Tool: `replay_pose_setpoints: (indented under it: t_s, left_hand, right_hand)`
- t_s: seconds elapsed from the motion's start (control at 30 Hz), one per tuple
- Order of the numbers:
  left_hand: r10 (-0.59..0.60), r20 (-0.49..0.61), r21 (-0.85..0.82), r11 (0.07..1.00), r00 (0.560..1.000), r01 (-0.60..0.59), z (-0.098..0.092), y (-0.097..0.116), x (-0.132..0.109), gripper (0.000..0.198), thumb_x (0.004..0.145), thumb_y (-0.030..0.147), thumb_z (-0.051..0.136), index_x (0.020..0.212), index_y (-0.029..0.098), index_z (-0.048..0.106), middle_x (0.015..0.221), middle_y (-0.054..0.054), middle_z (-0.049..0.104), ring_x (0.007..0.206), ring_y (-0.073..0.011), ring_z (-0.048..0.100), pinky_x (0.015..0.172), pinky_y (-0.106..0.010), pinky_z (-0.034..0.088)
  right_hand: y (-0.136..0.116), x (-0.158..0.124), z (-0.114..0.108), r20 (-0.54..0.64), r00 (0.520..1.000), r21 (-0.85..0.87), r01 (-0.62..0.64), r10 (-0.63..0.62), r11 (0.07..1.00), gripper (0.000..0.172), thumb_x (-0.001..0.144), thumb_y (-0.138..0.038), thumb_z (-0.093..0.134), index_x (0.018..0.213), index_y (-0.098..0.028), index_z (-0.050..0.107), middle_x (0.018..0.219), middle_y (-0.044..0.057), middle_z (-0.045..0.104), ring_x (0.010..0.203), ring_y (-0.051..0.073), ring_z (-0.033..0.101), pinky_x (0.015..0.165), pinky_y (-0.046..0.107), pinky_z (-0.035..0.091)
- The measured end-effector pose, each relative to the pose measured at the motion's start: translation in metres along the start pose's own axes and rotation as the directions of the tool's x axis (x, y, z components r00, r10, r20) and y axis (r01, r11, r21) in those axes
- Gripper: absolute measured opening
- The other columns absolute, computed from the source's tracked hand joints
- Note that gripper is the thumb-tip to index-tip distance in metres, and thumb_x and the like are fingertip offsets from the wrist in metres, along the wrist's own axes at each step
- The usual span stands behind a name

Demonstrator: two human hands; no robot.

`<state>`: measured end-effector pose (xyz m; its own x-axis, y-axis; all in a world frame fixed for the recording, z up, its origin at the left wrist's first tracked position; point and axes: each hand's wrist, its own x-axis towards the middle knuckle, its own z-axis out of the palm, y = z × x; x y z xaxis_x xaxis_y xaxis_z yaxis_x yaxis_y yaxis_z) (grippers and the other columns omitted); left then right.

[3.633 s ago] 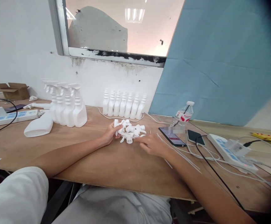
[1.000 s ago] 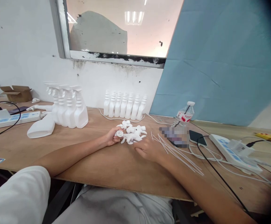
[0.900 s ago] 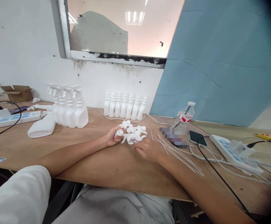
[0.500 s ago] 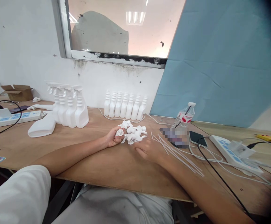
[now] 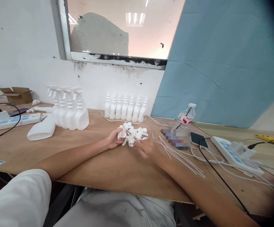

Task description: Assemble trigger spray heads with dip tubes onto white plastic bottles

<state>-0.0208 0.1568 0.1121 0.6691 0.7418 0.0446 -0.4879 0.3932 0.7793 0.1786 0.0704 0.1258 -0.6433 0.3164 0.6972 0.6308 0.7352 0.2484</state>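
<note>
The left hand (image 5: 114, 139) has its fingers closed around a spray head (image 5: 122, 135), held just above the desk (image 5: 118, 176) near the middle, its open collar turned towards the wearer. The right hand (image 5: 149, 149) is pinched on a thin grey rod (image 5: 135, 137) that slants far and left over the loose heads (image 5: 141, 132). The view is too small to tell whether the rod's tip touches the held head. The two hands are apart, near each other, with the loose heads lying between them and a little to the far side.

The step in hand looks like close work on the held head with the rod. The next move seems to call for a steady left grip, the collar kept facing the wearer, and a careful lining-up of the rod's tip, clear of the loose heads.

Right of the right hand, thin tubes (image 5: 179, 155) lie crossed on the desk, near a phone (image 5: 199, 140). At the far side, a row of bottles (image 5: 126, 108) stands upright without heads; further left, more bottles stand with heads fitted (image 5: 80, 115), and one bottle (image 5: 41, 129) lies on its side just before them.
</note>
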Motion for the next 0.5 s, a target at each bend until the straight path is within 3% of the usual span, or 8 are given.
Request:
replay_pose_setpoints:
  t_s: [0.13,0.23,0.3,0.37,0.43,0.5]
  left_hand:
    - [0.163,-0.074,0.079,0.984,0.984,-0.157,-0.007,-0.001,0.005,0.025,0.074,0.027,0.07,0.081,0.015,0.049,0.058,0.003,0.051,0.039,-0.005,0.039,0.034,-0.014,0.023]
    - [0.366,-0.143,0.321,0.896,0.92,-0.307,-0.015,0.006,0.008,0.034,0.072,0.034,0.074,0.087,0.017,0.048,0.062,0.003,0.055,0.042,-0.0073,0.044,0.038,-0.016,0.029]
    - [0.493,-0.097,0.543,0.754,0.864,-0.37,-0.02,0.016,0.005,0.033,0.074,0.037,0.073,0.089,0.017,0.051,0.065,0.003,0.055,0.05,-0.0085,0.047,0.047,-0.018,0.037]
    - [0.564,0.017,0.717,0.569,0.826,-0.404,-0.025,0.026,-0.001,0.026,0.076,0.036,0.071,0.087,0.017,0.057,0.072,0.001,0.055,0.065,-0.0115,0.051,0.063,-0.02,0.044]
    - [0.561,0.164,0.831,0.365,0.812,-0.42,-0.029,0.034,-0.006,0.019,0.078,0.034,0.069,0.084,0.017,0.062,0.085,-0.003,0.057,0.082,-0.0161,0.053,0.082,-0.024,0.045]
    - [0.491,0.276,0.878,0.221,0.826,-0.425,-0.03,0.038,-0.009,0.015,0.079,0.033,0.067,0.081,0.018,0.064,0.096,-0.006,0.058,0.094,-0.0202,0.053,0.094,-0.029,0.041]
  right_hand:
    - [-0.001,0.002,-0.003,-0.181,0.976,0.036,-0.113,0.118,0.993,0.026,0.089,-0.008,0.038,0.09,-0.019,0.062,0.063,0.002,0.057,0.055,0.014,0.051,0.055,0.026,0.037]
    - [0.0,0.001,-0.005,-0.232,0.945,0.099,-0.212,0.23,0.972,0.026,0.091,-0.011,0.038,0.095,-0.02,0.061,0.074,0.005,0.064,0.061,0.017,0.058,0.06,0.028,0.043]
    - [0.001,0.0,-0.006,-0.211,0.93,0.135,-0.278,0.302,0.951,0.026,0.092,-0.014,0.037,0.097,-0.021,0.061,0.079,0.006,0.067,0.065,0.019,0.061,0.063,0.031,0.046]
    - [0.0,0.0,-0.007,-0.198,0.909,0.183,-0.333,0.367,0.925,0.027,0.093,-0.017,0.036,0.097,-0.022,0.061,0.081,0.007,0.067,0.069,0.02,0.062,0.066,0.033,0.047]
    - [-0.002,0.001,-0.007,-0.196,0.875,0.25,-0.393,0.443,0.885,0.025,0.094,-0.021,0.035,0.098,-0.022,0.06,0.081,0.006,0.066,0.071,0.02,0.062,0.067,0.033,0.047]
    - [-0.004,0.003,-0.006,-0.195,0.824,0.327,-0.457,0.532,0.827,0.021,0.096,-0.025,0.036,0.101,-0.022,0.057,0.085,0.006,0.064,0.073,0.018,0.061,0.068,0.032,0.048]
